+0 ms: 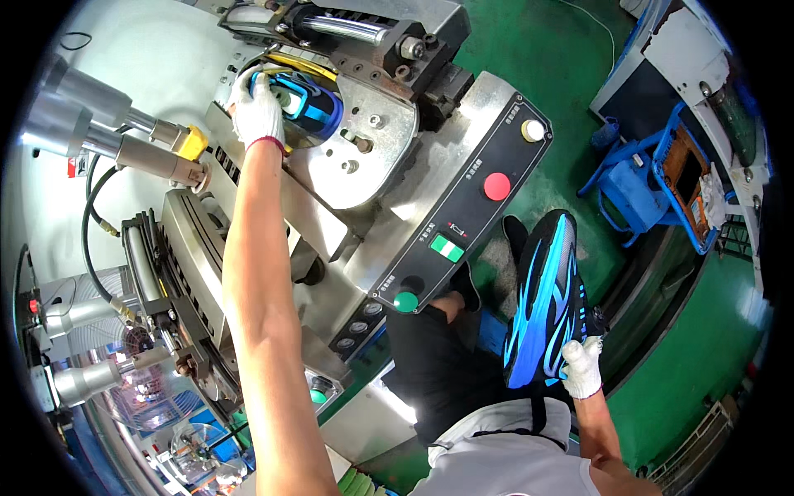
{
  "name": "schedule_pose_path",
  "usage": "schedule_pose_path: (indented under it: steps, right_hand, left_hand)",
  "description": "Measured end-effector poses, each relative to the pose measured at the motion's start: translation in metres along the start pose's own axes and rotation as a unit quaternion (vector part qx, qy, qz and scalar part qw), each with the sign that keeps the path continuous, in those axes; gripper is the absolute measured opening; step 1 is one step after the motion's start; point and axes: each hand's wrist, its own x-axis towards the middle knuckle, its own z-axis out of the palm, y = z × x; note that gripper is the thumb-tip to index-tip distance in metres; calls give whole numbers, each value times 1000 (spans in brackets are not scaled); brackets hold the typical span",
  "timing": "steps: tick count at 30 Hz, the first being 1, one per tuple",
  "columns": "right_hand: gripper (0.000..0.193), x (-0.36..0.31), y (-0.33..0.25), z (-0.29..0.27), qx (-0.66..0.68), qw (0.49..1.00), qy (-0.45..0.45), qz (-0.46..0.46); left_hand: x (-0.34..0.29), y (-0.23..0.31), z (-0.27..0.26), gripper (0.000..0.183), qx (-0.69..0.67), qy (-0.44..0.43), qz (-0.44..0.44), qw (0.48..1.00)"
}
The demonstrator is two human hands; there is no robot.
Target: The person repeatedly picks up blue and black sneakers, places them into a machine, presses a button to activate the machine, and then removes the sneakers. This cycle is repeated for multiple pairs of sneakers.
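Note:
My left hand [258, 112], in a white knit glove with a red cuff, reaches far forward into a metal machine. Its fingers are bent against the near side of a blue and black shoe [318, 107], whose toe end is partly hidden in the machine. That shoe sits beside a rounded metal plate [351, 169] with bolts. Down at the right, my right hand [582, 368], also gloved in white, grips a black sneaker [542, 302] with bright blue streaks by one end. This sneaker is held upright along its length beside my leg, its patterned side showing.
A slanted control panel [447, 215] carries a red button [496, 186], a green switch [447, 248] and a green button [405, 302]. Metal cylinders [124, 149] and hoses crowd the left. A blue chair [641, 190] stands at the right on the green floor.

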Motion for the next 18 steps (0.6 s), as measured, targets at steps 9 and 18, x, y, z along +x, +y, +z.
schedule_pose_path:
  steps: [9,18]
  right_hand:
    - [34,-17,-17,25,-9,987,-14,-158]
    - [48,29,-160,142,-277,843,-26,-461]
  left_hand:
    - [-99,127,-176,22,-164,93,93,978]
    - [-368,97,-292,34,-353,-245,70,900]
